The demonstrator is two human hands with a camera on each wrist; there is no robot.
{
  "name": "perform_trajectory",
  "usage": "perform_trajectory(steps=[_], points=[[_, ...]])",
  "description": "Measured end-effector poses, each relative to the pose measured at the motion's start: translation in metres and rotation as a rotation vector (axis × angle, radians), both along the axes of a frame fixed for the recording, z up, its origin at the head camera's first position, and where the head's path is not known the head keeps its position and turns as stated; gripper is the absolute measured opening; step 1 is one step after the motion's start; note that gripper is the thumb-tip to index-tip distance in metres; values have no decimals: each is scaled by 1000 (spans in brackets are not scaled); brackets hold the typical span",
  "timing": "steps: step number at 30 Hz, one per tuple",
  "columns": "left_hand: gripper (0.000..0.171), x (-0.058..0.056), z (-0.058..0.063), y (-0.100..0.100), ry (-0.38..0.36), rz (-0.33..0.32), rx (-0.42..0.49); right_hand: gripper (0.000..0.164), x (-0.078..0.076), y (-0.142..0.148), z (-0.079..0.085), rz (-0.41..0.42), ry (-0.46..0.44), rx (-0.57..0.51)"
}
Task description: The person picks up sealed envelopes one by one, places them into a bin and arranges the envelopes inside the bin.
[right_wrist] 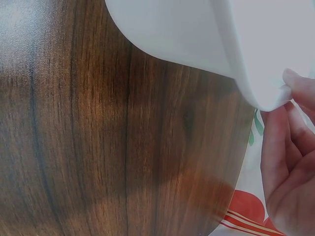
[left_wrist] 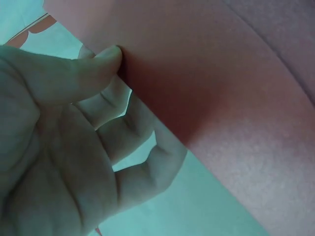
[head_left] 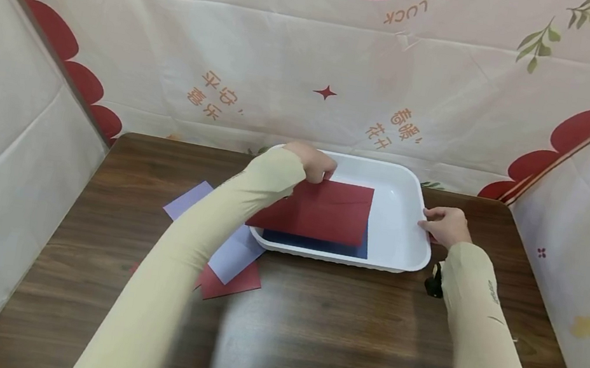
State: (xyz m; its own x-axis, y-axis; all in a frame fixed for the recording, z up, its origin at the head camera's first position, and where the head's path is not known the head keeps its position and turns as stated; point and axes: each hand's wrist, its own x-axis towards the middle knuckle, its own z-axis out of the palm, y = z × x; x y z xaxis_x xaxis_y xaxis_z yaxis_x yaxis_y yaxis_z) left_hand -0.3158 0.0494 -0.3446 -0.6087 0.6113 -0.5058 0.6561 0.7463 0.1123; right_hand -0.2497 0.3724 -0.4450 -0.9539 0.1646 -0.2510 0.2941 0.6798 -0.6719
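Observation:
My left hand [head_left: 314, 162] pinches the far edge of a red envelope [head_left: 319, 217], thumb on one face and fingers behind, as the left wrist view shows close up. The envelope is held over the left part of a white plastic tray [head_left: 398, 226] and sticks out past its left rim. Beneath it, a dark blue flat paper piece [head_left: 314, 244] lies in the tray, mostly covered. At the tray's right side my right hand [head_left: 447, 225] grips the rim; the right wrist view shows its thumb [right_wrist: 298, 86] on the inner side and fingers underneath.
Left of the tray, lilac paper pieces [head_left: 234, 255] overlap red ones [head_left: 233, 282] on the brown wooden table [head_left: 335, 332], partly behind my left sleeve. Printed cloth walls [head_left: 290, 67] stand close at the back and both sides. A small black object [head_left: 434, 282] sits at my right wrist.

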Motion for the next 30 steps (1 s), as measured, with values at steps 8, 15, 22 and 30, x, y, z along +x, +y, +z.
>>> perform_trajectory(steps=[8, 15, 22, 30], points=[[28, -1, -2, 15, -7, -2, -3, 41, -1, 2, -3, -10, 0, 18], [27, 3, -8, 23, 5, -3, 23, 41, -3, 4, -7, -11, 4, 1], [22, 8, -21, 26, 21, -6, 2, 40, -3, 5, -6, -17, 12, 1], [21, 12, -29, 28, 15, 1, 13, 40, -2, 6, -6, -14, 11, -4]])
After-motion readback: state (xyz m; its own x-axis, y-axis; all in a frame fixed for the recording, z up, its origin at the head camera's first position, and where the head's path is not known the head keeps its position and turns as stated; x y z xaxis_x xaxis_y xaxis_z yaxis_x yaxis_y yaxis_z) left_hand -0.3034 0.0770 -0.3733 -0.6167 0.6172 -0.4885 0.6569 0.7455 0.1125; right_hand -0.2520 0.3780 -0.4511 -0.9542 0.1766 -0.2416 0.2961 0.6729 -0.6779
